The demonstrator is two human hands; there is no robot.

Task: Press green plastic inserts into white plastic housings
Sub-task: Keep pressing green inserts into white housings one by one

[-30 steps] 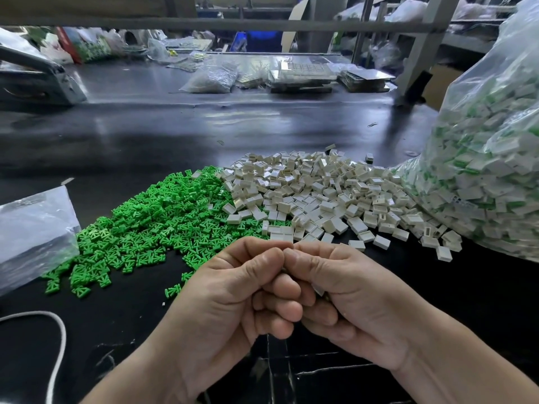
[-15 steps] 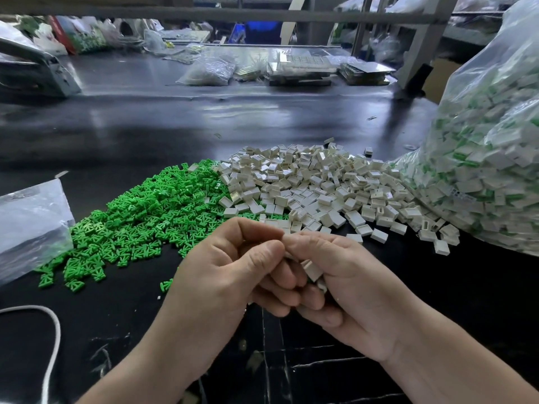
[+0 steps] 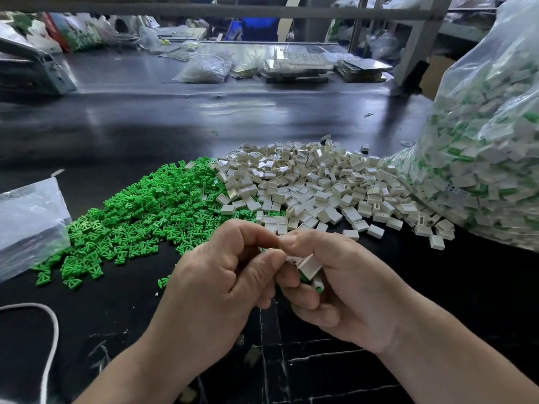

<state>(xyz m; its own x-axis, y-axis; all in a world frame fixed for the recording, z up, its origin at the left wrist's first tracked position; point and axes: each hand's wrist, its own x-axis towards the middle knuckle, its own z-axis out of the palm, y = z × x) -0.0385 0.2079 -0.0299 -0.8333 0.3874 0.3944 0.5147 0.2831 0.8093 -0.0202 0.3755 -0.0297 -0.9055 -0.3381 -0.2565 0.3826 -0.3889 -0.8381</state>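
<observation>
Between the two thumbs: a white housing (image 3: 309, 265) sits tilted, and a little green shows under its lower end. I judge that an insert is being pushed in, or is just seated.
Right hand (image 3: 344, 287): the fingers are curled around the white housing. Just under it, in the same fingers, lies a second piece (image 3: 318, 287), white with a green end.
Left hand (image 3: 221, 275): the fingers are curled, and the tips of thumb and forefinger press against the right thumb and the end of the housing. What they pinch is hidden, so I cannot tell if they hold an insert.
Beyond the left knuckles: a heap of green inserts (image 3: 145, 211) lies loose on the black table (image 3: 145, 118).
Beyond the right fingertips: a heap of empty housings (image 3: 306, 182) touches the green heap on its side nearer the left hand.
Far out from the back of the right hand: a big clear bag (image 3: 481, 158) is full of white pieces that show green. I judge these are the finished ones.
Outside the left wrist: a white cord (image 3: 49, 330) lies near, and a flat plastic bag (image 3: 29, 217) lies further out.
Done: judging by the full bag, a great many pairs are already pressed.
Left to do: both heaps are large, so much work remains. The piece in the fingers is one among very many.
</observation>
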